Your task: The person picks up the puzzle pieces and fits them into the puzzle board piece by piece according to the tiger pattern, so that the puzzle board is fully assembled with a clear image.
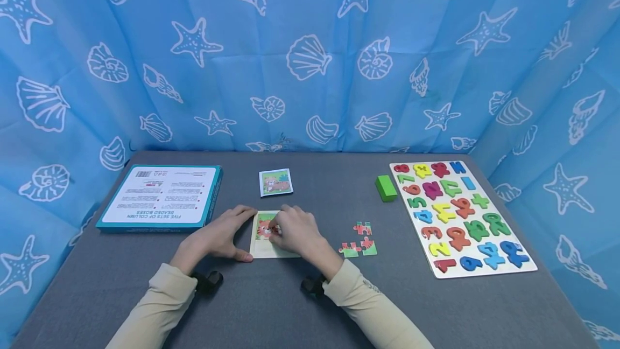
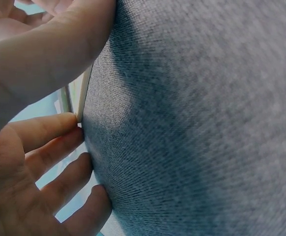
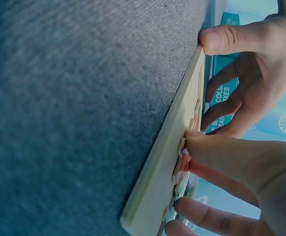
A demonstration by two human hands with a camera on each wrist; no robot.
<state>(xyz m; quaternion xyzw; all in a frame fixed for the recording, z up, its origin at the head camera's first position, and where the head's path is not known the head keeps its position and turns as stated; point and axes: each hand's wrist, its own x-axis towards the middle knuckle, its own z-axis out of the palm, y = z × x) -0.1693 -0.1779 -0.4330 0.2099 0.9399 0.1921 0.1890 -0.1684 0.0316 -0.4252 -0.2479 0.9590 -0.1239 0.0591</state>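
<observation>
A pale wooden puzzle board (image 1: 283,252) lies flat on the table, with part of a tiger picture (image 1: 264,226) in its upper left. My left hand (image 1: 224,236) holds the board at its left side, thumb at the near corner and index finger at the far corner. Over the tray, my right hand (image 1: 297,233) pinches a red puzzle piece (image 3: 184,161) between thumb and index finger, low against the board's surface. The right hand hides much of the board in the head view. To the right lie several loose puzzle pieces (image 1: 367,246) in red and green.
Behind the board lies a small tiger picture card (image 1: 276,182). A teal-and-white box (image 1: 160,195) sits at the left. On the right are a green block (image 1: 386,188) and a white board of coloured numbers (image 1: 513,270). A blue shell-patterned curtain (image 1: 310,96) surrounds the table.
</observation>
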